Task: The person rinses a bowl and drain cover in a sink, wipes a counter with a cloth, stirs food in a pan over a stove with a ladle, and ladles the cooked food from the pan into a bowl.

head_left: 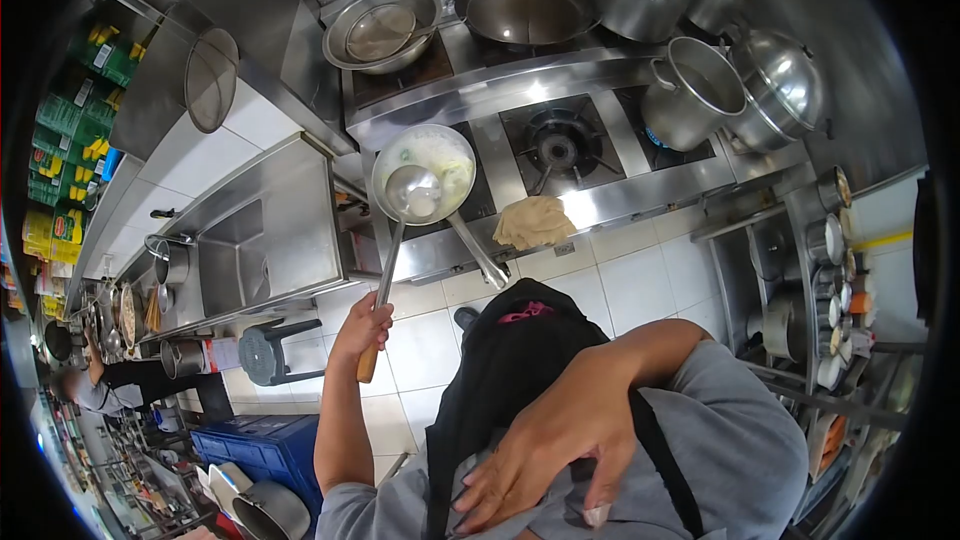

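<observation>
My left hand [366, 328] is wrapped round the wooden handle of a metal ladle [413, 190]. The bowl of the ladle rests inside a frying pan [443, 145] on the front left burner. Pale, creamy liquid with greenish bits coats the pan, and its metal handle points toward me. Against my chest lies my right hand [560, 430], fingers spread over the grey shirt and dark apron, holding nothing. A folded tan cloth [534, 222] sits on the stove's front edge, right of the pan handle.
A wok [525, 10] and a metal bowl with a strainer [383, 30] stand at the back. Tall pots [697, 80] crowd the right side. Left are a sink [232, 250], a plastic stool [268, 352] and a blue crate [258, 460]. Another person [105, 390] stands far left.
</observation>
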Demonstrator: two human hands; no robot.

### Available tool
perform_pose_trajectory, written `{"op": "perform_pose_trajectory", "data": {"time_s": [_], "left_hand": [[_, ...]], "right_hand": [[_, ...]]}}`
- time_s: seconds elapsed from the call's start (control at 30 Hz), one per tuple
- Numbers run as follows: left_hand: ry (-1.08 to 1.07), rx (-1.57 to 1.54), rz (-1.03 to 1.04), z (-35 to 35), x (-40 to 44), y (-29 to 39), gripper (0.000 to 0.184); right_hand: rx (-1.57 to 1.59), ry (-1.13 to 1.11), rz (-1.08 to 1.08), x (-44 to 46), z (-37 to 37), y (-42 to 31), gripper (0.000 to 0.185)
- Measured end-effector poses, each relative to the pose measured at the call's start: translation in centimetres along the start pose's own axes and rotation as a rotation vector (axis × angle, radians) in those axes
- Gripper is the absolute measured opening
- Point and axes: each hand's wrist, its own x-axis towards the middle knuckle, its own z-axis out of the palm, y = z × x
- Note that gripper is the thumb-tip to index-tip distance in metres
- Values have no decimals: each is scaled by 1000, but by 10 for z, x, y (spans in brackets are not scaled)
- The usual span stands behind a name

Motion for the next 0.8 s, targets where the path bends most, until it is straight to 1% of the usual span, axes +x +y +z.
{"op": "perform_pose_trajectory", "data": {"time_s": [0.03,0.1,0.13,0.2,0.23,0.27,0.3,0.33,0.43,0.5,0.53,0.6,0.63,0.7,0.73,0.8], "left_hand": [[-2,4,1,4,2,0,26],[9,33,-9,19,4,5,29],[22,68,-32,28,5,8,31],[12,71,1,44,14,2,33],[23,73,0,52,18,1,31],[19,75,2,61,21,1,31],[31,53,13,70,24,1,26],[44,30,25,77,28,2,20],[37,15,48,93,39,11,20],[22,-26,58,97,52,13,18],[21,-25,59,99,59,15,18],[10,-81,83,101,70,20,16],[12,-85,85,99,77,21,16],[-62,-473,41,89,83,22,16],[-59,-476,42,82,82,20,16],[-118,-745,20,65,67,26,21]], "right_hand": [[-4,2,0,3,1,3,75],[25,-20,-81,10,0,10,74],[21,-19,-81,12,0,11,74],[-27,-41,-36,16,-1,12,73],[-31,-39,-33,20,-4,8,73],[-8,-50,-62,29,-10,0,65],[15,-61,-90,34,-13,-4,59],[13,-60,-89,36,-13,-2,59],[39,-62,-113,39,-11,0,56],[29,9,-115,40,-7,0,53],[28,8,-115,41,-10,-1,53],[18,-113,-33,45,-16,-5,54],[20,-117,-31,47,-17,-4,54],[-12,-171,-28,49,-18,0,59],[-9,-174,-27,47,-17,3,59],[4,-145,118,40,-15,10,80]]}}
